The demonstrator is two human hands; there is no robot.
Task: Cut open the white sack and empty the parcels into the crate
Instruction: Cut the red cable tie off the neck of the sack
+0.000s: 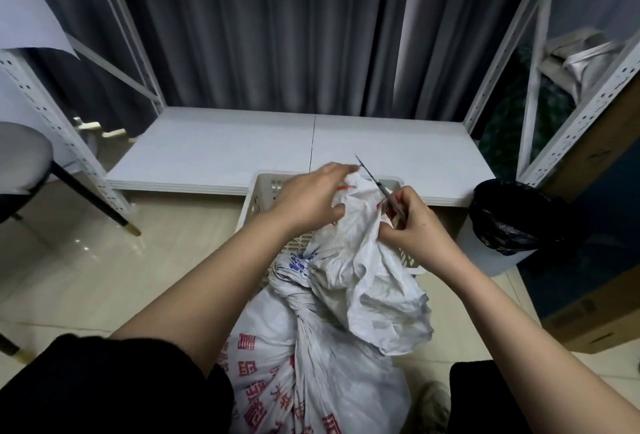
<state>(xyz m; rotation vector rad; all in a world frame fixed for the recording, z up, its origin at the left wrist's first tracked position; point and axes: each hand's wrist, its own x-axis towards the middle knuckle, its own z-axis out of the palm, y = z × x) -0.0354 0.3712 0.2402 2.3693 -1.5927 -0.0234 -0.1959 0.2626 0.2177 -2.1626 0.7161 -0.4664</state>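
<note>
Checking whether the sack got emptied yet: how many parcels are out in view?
0. None shows in the crate or on the floor; the white sack covers most of the crate, so some may be hidden.

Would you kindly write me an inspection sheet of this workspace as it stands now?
Surface: pale tiled floor; low white platform behind, bare.
Job's things: white sack with its neck twisted shut; crate behind it; no parcels visible.
Clutter: bin with black liner, cardboard box, chair.
Hands: left hand grips sack top; right hand holds scissors.
Cables: nothing seen.
Surroundings: grey curtain, white racking.
</note>
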